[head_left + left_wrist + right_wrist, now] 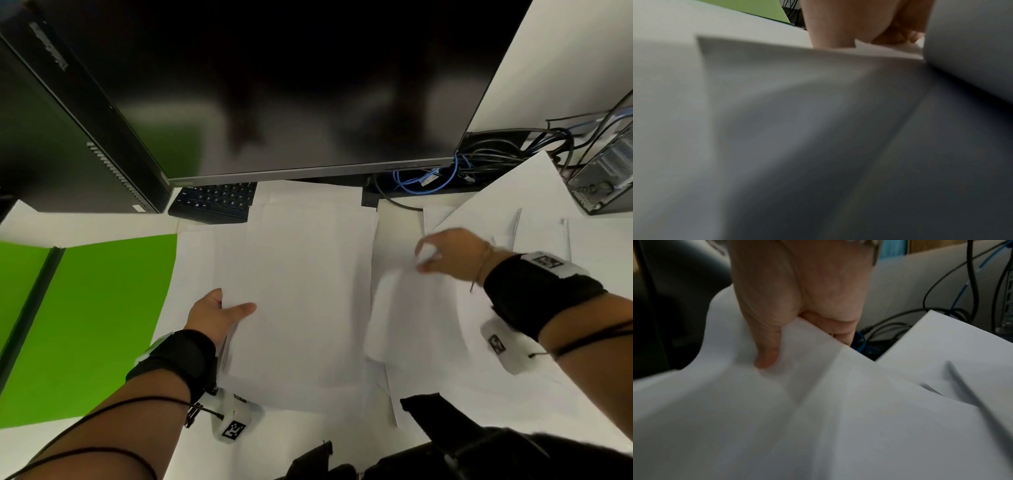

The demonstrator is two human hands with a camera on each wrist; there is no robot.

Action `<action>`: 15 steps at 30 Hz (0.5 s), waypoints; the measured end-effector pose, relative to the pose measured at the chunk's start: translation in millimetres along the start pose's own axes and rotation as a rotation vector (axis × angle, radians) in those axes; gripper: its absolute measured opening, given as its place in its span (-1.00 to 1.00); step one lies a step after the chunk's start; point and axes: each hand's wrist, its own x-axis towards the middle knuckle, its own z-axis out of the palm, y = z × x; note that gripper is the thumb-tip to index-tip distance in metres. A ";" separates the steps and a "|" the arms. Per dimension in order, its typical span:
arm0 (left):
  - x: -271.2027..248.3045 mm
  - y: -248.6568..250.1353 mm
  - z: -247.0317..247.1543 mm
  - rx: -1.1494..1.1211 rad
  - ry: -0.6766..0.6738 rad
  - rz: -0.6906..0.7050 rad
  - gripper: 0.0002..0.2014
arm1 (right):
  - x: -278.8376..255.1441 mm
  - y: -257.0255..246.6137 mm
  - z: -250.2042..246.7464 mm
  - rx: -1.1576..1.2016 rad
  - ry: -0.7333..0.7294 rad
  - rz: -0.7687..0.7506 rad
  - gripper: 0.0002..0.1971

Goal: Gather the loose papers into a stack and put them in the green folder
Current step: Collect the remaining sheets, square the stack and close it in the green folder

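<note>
While unmarked, papers (301,274) in hands.

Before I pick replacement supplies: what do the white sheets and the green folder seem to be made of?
White sheets: thin matte paper, seemingly; the one pinched in the right hand bends and creases softly. Green folder: lies flat and open, evenly bright green with a dark centre fold; probably card or plastic, too blurred to tell. Left hand holds the middle stack's edge.

far edge: monitor (291,85) and keyboard (214,202) are blocking | right rear: cables (428,174) are crowding | left: green folder (96,325) is lying flat, passable above
</note>
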 end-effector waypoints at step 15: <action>-0.2 3.1 -1.9 -0.046 -0.009 -0.067 -0.67 | 29.3 -66.6 -23.7 0.911 0.266 0.239 -0.61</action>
